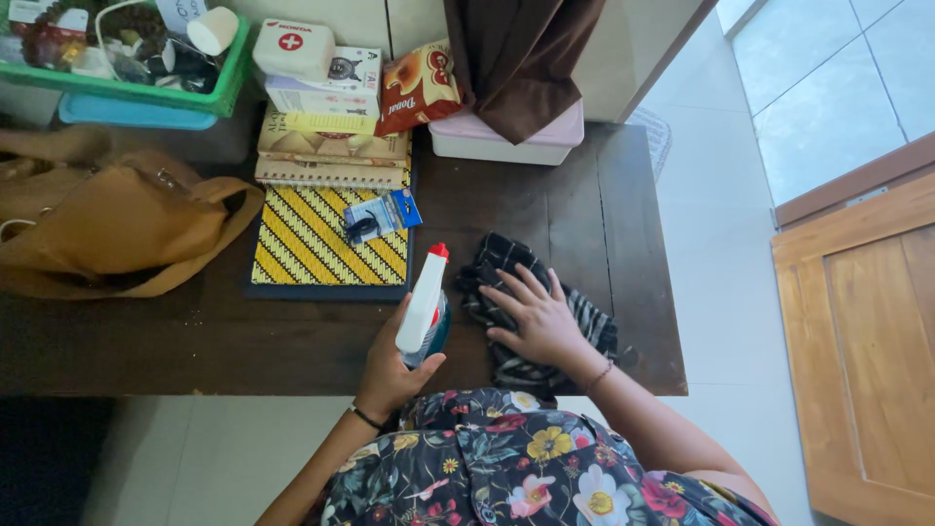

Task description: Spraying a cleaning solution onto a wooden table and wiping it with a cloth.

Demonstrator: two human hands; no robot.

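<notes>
My left hand [390, 368] grips a white spray bottle [425, 304] with a red nozzle, held upright over the near edge of the dark wooden table [292, 341]. My right hand [539, 319] lies flat, fingers spread, on a dark striped cloth [506, 263] crumpled on the table's right part. The bottle stands just left of the cloth.
A yellow patterned folder [312, 244] with a small blue packet [382, 215] lies behind the bottle. Stacked notebooks [331, 156], a white first-aid box [294, 47], a snack bag [417, 90], a pink-lidded box [506, 141], a green basket [127, 58] and a tan bag [107, 224] fill the back and left. Tiled floor lies right.
</notes>
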